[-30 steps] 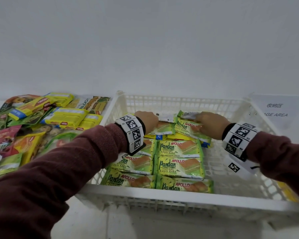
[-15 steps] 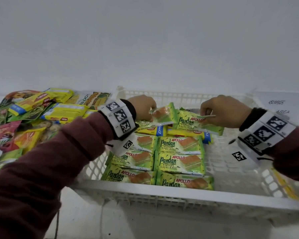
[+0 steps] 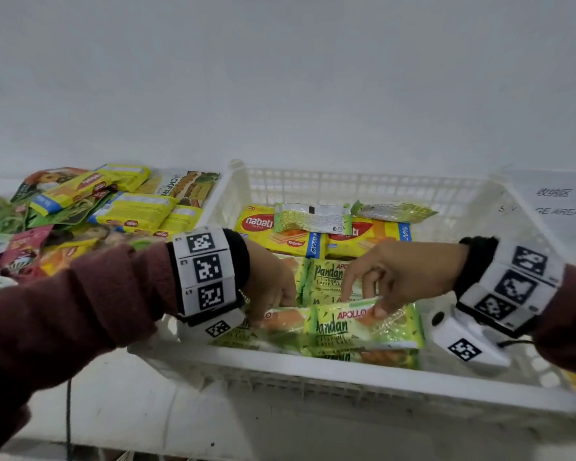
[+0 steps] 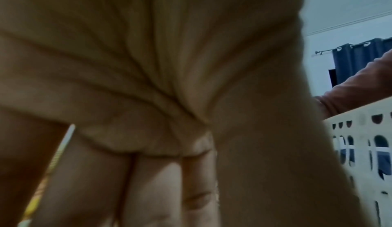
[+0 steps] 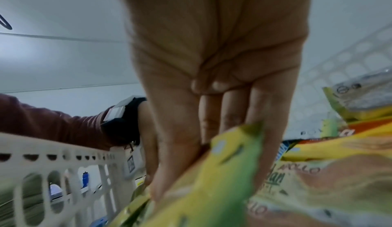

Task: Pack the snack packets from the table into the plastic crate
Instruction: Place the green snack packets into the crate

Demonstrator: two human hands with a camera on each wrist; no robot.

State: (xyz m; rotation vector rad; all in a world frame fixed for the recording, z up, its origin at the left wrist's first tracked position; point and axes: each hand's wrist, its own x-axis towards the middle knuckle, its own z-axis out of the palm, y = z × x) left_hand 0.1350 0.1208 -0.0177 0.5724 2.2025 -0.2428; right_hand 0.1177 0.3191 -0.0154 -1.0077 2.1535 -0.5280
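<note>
**Two hands lay green cake packets into a white crate**

At far left, a loose pile of packets (image 3: 80,214) lies on the table (image 3: 120,404), touching the crate's left wall. These are not yet packed.

The left hand (image 3: 270,287) reaches over the left wall into the crate (image 3: 313,377). Its fingers point down onto the left end of a green packet at the near side. The head view hides the fingertips and the wrist view is blurred skin, so I cannot tell whether it pinches the packet or only presses it.

In the middle, green Pandan packets (image 3: 330,281) lie flat in rows along the crate's near and middle floor. Behind them, two yellow Nabati packs (image 3: 280,231) lie side by side near the far wall, with two small green packets on top of them.

The right hand (image 3: 403,277) pinches the top Pandan packet (image 3: 363,327) between thumb and fingers, holding it tilted just above the near row.

Judgement: the step in hand is setting this packet down on the stack. The next move calls for lowering it level, square with the row beneath, then letting go and reaching left for more.

To the right, the crate floor beside the packets is bare, giving room for new rows. The near rim sits close under both wrists, so hands must lift clear of it when they leave
</note>
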